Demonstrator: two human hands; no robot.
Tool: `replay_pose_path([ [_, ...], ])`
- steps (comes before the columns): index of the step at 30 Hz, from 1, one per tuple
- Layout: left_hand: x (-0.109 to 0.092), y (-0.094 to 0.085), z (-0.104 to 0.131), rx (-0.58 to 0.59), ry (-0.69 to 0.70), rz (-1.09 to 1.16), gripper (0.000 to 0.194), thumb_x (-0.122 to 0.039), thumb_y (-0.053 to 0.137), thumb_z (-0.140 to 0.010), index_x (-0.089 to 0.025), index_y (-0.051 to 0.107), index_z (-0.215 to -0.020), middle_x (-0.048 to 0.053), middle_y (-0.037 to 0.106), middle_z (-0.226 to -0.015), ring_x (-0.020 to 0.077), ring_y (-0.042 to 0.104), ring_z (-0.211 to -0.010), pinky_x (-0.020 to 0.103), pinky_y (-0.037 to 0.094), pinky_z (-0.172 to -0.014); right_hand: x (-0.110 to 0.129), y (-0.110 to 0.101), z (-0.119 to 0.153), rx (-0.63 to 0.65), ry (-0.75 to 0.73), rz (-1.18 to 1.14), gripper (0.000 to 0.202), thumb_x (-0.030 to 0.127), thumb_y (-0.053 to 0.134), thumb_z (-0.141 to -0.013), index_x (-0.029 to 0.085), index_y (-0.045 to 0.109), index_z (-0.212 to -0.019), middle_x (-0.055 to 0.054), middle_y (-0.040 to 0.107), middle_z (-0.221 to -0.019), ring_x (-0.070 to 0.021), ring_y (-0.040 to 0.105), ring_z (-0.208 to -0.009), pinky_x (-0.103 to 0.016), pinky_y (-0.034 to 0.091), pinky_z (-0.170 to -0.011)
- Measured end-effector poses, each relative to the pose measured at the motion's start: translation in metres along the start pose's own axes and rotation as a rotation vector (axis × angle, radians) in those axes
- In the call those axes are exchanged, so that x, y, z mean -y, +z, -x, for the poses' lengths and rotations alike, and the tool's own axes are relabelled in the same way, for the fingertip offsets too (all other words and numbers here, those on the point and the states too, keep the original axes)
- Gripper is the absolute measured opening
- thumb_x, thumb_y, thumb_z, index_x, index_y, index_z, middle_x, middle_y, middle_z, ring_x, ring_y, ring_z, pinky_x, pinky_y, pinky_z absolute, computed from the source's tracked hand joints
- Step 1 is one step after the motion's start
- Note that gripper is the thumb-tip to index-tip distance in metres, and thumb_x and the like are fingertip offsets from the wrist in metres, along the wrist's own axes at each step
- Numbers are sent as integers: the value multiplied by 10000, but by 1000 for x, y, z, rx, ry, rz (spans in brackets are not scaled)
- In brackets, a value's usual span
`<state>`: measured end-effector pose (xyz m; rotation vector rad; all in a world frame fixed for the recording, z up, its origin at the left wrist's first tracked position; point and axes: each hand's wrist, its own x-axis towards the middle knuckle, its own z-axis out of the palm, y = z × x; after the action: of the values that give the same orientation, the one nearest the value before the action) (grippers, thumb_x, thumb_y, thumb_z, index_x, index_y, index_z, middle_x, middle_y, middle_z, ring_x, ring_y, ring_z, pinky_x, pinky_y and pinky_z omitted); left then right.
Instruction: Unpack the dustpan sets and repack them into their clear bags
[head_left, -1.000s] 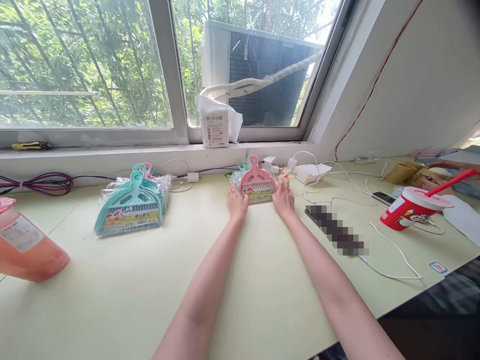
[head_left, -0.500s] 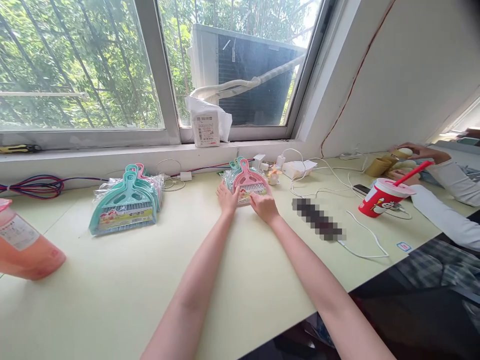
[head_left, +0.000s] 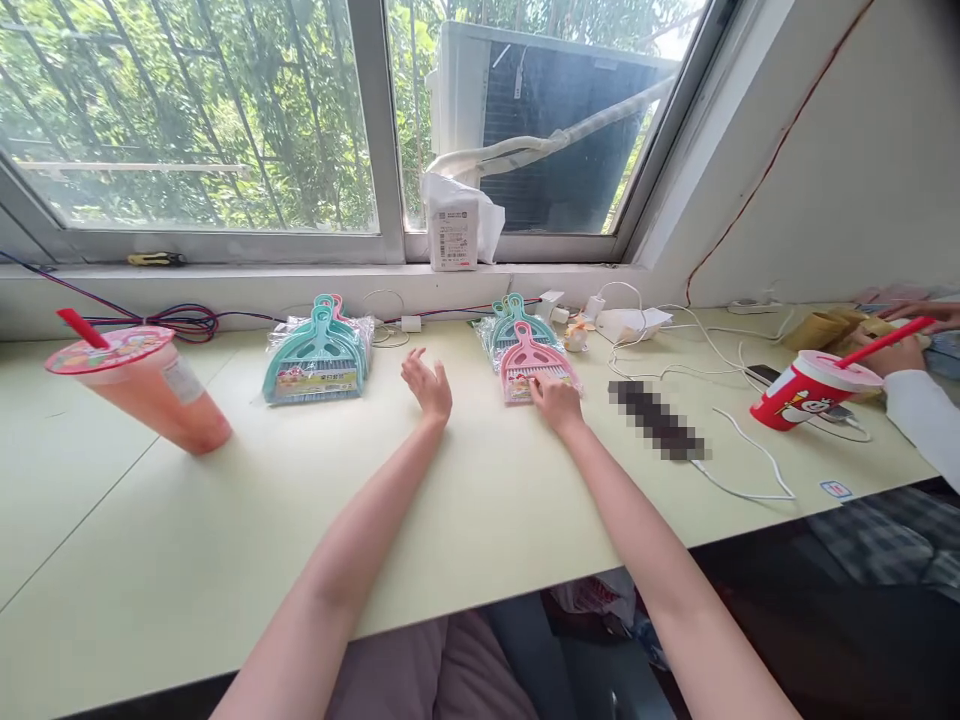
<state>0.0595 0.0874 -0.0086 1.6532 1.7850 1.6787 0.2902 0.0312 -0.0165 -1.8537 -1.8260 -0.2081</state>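
My right hand [head_left: 559,403] pinches the lower right part of a pink mini dustpan-and-brush set [head_left: 528,357] in a clear plastic bag with a label. That set lies at the front of the right-hand stack and overlaps a teal dustpan-and-brush set [head_left: 515,324] behind it. My left hand [head_left: 427,386] is over the table between the two stacks, its fingers apart and nothing in it. To its left sits another stack of bagged sets, a teal dustpan-and-brush set [head_left: 319,352] in front with a bit of pink showing behind.
An orange drink cup [head_left: 154,395] with a red straw stands at left, a red cup [head_left: 801,392] at right. White cables [head_left: 739,450] and a blurred dark object [head_left: 658,420] lie right of my hand. A co-worker's hand [head_left: 892,345] is at far right.
My left hand has let go of the pink set and moved left. The pink set now sits nearer me, showing more of the teal one behind. The camera view has turned left.
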Motion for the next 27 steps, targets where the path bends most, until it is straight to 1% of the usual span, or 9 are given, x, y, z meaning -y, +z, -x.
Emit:
replay_pose_path([
  [4, 22, -38, -11, 2, 30, -43, 322, -211, 394, -911, -206, 464, -1226, 129, 517, -1323, 231, 404, -1324, 419, 241, -1157, 1, -1, 0, -24, 7, 3, 379, 214, 409, -938, 215, 599, -1267, -111, 720, -1104, -242, 661, -840, -306, 425, -689],
  [8, 42, -86, -19, -46, 123, -129, 346, -170, 439, -869, -208, 491, -1209, 129, 491, -1349, 252, 392, -1337, 425, 270, -1140, 0, -2, 1, -71, 22, 3, 410, 214, 347, -948, 184, 587, -1279, -132, 726, -1048, -252, 656, -837, -333, 452, -735],
  [11, 60, -127, -30, -118, 151, -282, 393, -137, 446, -853, -221, 505, -1232, 116, 437, -1427, 283, 364, -1352, 458, 296, -1114, -1, -5, 6, -188, -17, -17, 422, 195, 310, -945, 182, 573, -1273, -140, 678, -1194, -253, 641, -897, -349, 454, -775],
  [13, 75, -150, -42, -170, 111, -374, 426, -122, 442, -853, -210, 493, -1266, 121, 406, -1465, 300, 336, -1370, 485, 286, -1114, 4, -7, 11, -207, -77, -16, 415, 189, 307, -939, 188, 576, -1255, -132, 670, -1201, -248, 634, -888, -341, 443, -762],
  [15, 94, -168, -57, -214, -15, -419, 438, -144, 457, -866, -167, 462, -1304, 161, 378, -1485, 318, 312, -1385, 501, 283, -1114, 17, -8, 19, -176, -158, -2, 396, 186, 316, -933, 184, 600, -1208, -124, 690, -1117, -237, 627, -831, -324, 426, -720],
  [19, 125, -182, -82, -160, -350, -373, 501, -312, 513, -904, -86, 418, -1341, 233, 447, -1417, 352, 386, -1340, 494, 314, -1097, 65, -6, 42, -4, -442, -4, 348, 165, 361, -917, 204, 658, -1094, -85, 698, -968, -181, 584, -686, -286, 391, -663],
  [22, 132, -186, -87, -141, -443, -385, 452, -347, 574, -872, -132, 482, -1259, 202, 523, -1346, 350, 452, -1287, 490, 351, -1066, 99, -3, 56, 97, -662, -26, 315, 131, 404, -898, 213, 683, -1019, -63, 695, -942, -152, 569, -662, -265, 363, -648],
  [25, 132, -195, -86, -147, -472, -463, 321, -320, 680, -788, -178, 549, -1044, 181, 566, -1260, 323, 502, -1232, 450, 411, -1008, 118, -1, 61, 103, -669, -57, 311, 117, 405, -903, 202, 690, -995, -56, 696, -935, -137, 552, -627, -262, 343, -633],
  [27, 131, -203, -84, -48, -469, -494, 222, -282, 703, -775, -190, 541, -896, 137, 637, -1107, 276, 567, -1142, 400, 443, -968, 121, -2, 61, 123, -615, -86, 295, 122, 417, -903, 197, 696, -966, -53, 699, -933, -138, 564, -642, -260, 343, -638],
])
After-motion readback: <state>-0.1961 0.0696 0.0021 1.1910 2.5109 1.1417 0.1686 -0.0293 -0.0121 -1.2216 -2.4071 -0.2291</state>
